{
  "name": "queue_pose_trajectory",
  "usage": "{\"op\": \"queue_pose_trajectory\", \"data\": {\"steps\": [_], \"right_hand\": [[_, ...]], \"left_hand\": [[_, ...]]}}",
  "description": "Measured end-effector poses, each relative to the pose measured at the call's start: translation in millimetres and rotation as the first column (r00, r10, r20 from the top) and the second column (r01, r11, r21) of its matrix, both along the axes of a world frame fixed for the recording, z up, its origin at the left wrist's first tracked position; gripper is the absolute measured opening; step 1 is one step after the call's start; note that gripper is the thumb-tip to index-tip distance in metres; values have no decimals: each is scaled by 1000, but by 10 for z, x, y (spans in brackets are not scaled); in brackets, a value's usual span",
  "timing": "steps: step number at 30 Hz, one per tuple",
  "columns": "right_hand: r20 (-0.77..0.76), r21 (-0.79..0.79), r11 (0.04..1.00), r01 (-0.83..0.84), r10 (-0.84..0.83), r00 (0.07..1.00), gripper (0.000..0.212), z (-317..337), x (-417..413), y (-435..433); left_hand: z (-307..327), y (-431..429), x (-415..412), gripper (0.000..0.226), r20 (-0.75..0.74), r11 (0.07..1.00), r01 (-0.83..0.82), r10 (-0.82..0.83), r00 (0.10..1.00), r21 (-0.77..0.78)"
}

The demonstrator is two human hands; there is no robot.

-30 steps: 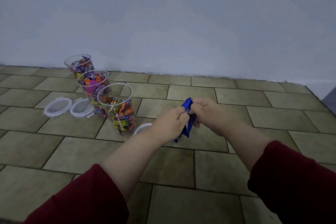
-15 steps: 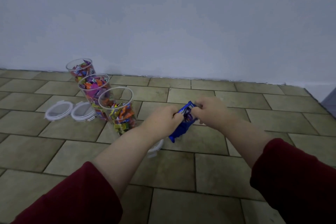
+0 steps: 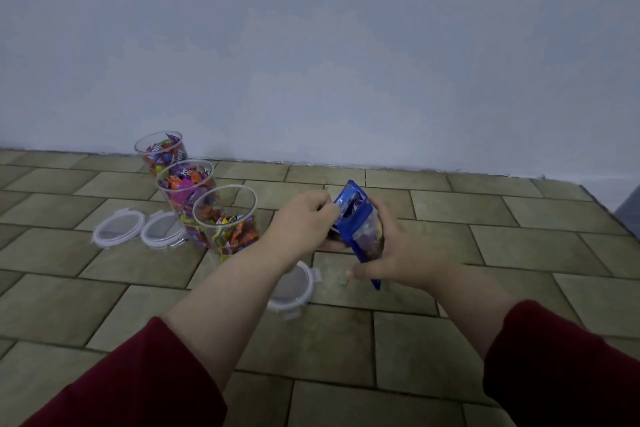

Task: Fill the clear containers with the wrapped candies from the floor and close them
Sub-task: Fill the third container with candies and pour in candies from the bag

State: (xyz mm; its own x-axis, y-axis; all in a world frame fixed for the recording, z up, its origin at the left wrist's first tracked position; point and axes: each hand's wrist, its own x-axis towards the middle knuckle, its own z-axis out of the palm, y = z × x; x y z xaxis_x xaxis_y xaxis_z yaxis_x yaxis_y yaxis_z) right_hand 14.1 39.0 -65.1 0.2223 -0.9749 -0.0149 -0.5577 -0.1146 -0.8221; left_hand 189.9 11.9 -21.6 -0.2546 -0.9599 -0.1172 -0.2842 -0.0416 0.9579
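Three clear containers stand in a row on the tiled floor at the left. The far container (image 3: 162, 153) and the middle container (image 3: 187, 191) are full of wrapped candies. The near container (image 3: 227, 224) is about half full, and all are lidless. My right hand (image 3: 388, 253) holds a blue candy bag (image 3: 362, 229) upright from behind. My left hand (image 3: 304, 218) pinches the bag's top left edge.
Two clear lids (image 3: 118, 228) (image 3: 162, 230) lie on the floor left of the containers. A third lid (image 3: 292, 288) lies under my left forearm. A pale wall (image 3: 311, 45) closes off the tiles behind.
The bag has turned from hanging between both hands to upright in my right hand, which shifted down round its body. Both hands drifted slightly right of the near container.
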Motion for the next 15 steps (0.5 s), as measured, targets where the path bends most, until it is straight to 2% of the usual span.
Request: {"op": "queue_pose_trajectory", "data": {"steps": [2, 4, 8, 10, 15], "right_hand": [[-50, -82, 995, 64, -68, 996, 86, 23, 42, -1], [-64, -149, 986, 75, -85, 994, 71, 48, 56, -28], [-103, -237, 971, -16, -8, 995, 68, 130, 102, -108], [-108, -268, 963, -39, 10, 994, 64, 178, 139, -149], [-139, -336, 940, -53, 6, 990, 57, 299, 273, -299]], "left_hand": [[31, 8, 9, 16, 3, 1000, 6, -6, 1000, -22], [63, -32, 63, 19, 96, 998, 2, 4, 995, -56], [245, -52, 177, 21, 299, 980, 98, -43, 953, -171], [355, -37, 246, 26, 374, 965, 108, -12, 927, -238], [511, -27, 469, 21, 516, 913, 145, 80, 853, -381]]}}
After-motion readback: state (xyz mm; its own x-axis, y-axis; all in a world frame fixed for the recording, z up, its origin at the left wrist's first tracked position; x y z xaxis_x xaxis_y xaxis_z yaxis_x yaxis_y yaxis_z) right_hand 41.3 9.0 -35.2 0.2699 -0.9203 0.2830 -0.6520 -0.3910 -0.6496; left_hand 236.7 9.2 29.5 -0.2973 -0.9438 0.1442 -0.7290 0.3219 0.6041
